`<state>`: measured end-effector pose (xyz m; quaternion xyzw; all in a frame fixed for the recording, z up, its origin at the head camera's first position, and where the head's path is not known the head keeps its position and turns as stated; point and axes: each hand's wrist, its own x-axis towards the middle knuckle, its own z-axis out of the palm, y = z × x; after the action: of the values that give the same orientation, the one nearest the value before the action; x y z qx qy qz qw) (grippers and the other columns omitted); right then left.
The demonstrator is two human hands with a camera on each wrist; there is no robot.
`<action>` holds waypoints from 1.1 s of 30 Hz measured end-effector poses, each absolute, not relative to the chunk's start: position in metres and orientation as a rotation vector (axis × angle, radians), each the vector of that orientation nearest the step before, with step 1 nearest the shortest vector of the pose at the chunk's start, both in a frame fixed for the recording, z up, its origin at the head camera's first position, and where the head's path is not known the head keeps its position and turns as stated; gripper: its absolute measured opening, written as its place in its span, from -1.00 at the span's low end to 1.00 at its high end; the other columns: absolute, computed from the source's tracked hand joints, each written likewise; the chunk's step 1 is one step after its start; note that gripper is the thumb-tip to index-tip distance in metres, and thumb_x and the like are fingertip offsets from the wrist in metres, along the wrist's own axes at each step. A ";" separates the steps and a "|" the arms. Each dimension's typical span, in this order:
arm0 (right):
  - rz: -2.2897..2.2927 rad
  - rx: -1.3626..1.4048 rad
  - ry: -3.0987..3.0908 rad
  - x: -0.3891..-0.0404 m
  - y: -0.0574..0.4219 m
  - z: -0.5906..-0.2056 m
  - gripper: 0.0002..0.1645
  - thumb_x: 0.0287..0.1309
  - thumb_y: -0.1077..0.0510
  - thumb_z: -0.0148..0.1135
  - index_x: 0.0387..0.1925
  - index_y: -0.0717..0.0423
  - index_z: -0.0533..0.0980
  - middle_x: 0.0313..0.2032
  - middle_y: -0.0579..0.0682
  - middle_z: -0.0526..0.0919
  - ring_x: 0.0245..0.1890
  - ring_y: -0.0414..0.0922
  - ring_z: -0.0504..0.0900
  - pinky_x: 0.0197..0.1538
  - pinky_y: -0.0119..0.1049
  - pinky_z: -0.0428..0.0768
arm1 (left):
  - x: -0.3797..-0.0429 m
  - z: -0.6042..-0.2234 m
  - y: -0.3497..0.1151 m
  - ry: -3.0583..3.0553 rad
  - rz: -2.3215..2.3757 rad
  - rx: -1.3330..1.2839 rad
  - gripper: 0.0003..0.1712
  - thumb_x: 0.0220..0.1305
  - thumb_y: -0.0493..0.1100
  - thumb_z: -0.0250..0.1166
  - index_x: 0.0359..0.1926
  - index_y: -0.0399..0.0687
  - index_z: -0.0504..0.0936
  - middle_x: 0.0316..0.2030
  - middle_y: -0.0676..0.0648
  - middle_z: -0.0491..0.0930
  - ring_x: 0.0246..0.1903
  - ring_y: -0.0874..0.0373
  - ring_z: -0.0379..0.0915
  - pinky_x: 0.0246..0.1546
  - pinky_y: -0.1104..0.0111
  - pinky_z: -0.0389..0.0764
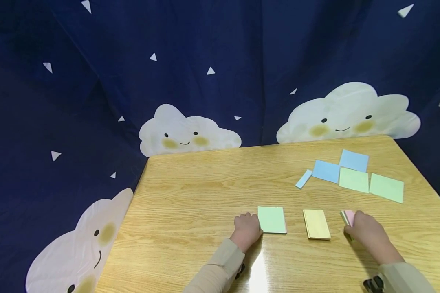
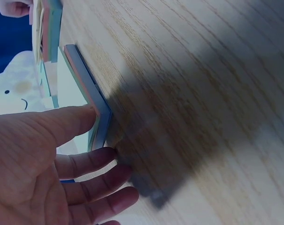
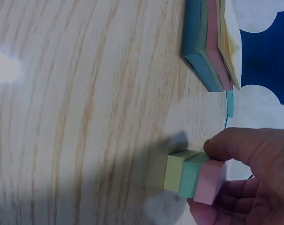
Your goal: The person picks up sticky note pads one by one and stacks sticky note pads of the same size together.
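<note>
While both hands are engaged with stacks, the set lists as follows. Left hand: fingers bent at the left side of the green stack, thumb and forefinger pinching it near a corner; layers green, pink, blue, on the table. Right hand: grasping the small stack by its sides, pink uppermost, green and yellow beneath. Yellow stack: between the hands, untouched. Beyond, at right: strip, two blue sheets, two green sheets.

Handling, as judged: the small stack wants an even pinch across all three layers, lest the pink slide off; the green stack, a light hold on its edges, so the layers stay flush and the corner unbent.

Obscured: one end of the small stack, under the right hand in the head view; the left little finger, cut off in the left wrist view. Uncertain: the left hand's firmness; whether the small stack touches the table
</note>
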<state>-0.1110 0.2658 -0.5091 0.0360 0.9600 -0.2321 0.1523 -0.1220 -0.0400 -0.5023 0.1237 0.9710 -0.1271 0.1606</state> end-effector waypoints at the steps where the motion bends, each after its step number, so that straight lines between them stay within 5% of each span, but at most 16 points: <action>1: -0.664 0.106 2.758 -0.111 0.266 -0.509 -0.59 -0.10 0.20 0.16 -0.43 0.52 0.24 -0.59 0.19 0.39 -0.59 -0.01 0.38 -0.55 -0.16 0.39 | -0.122 -0.502 -0.040 2.776 -0.364 0.357 -0.57 0.14 0.24 0.11 -0.27 -0.01 0.51 -0.44 0.01 0.44 -0.39 0.16 0.41 -0.39 0.37 0.38; 10: -0.646 0.092 2.791 -0.109 0.265 -0.509 -0.56 -0.11 0.16 0.17 -0.45 0.50 0.23 -0.60 0.18 0.38 -0.60 -0.01 0.38 -0.56 -0.15 0.39 | -0.124 -0.504 -0.039 2.756 -0.385 0.350 -0.56 0.13 0.25 0.12 -0.27 -0.01 0.51 -0.44 0.00 0.43 -0.40 0.15 0.41 -0.41 0.33 0.39; 17: -0.586 0.082 2.780 -0.117 0.272 -0.493 -0.31 0.08 -0.06 0.09 -0.34 0.63 0.23 -0.52 0.34 0.40 -0.53 0.13 0.44 -0.47 -0.07 0.43 | -0.127 -0.513 -0.040 2.764 -0.393 0.365 -0.58 0.13 0.24 0.12 -0.30 0.00 0.49 -0.45 0.01 0.43 -0.42 0.15 0.40 -0.43 0.32 0.38; 22: -0.581 -0.031 2.857 -0.133 0.280 -0.477 -0.35 0.01 0.11 0.13 -0.18 0.70 0.21 -0.33 0.54 0.40 -0.31 0.39 0.41 -0.31 0.11 0.41 | -0.122 -0.500 -0.039 2.753 -0.381 0.350 -0.58 0.14 0.24 0.12 -0.30 -0.02 0.50 -0.45 0.00 0.43 -0.40 0.14 0.41 -0.40 0.34 0.39; 33: -0.473 -0.379 3.079 -0.178 0.271 -0.469 -0.57 -0.07 0.34 0.22 -0.14 0.50 0.34 -0.29 0.41 0.39 -0.37 0.24 0.47 -0.40 0.02 0.46 | -0.123 -0.503 -0.041 2.763 -0.358 0.342 -0.57 0.14 0.25 0.11 -0.29 -0.01 0.51 -0.44 0.01 0.43 -0.38 0.16 0.41 -0.37 0.36 0.38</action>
<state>-0.1775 0.2708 -0.4693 -0.1206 0.9812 -0.1507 0.0016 -0.1229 -0.0406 -0.5034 0.1201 0.9706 -0.1256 0.1668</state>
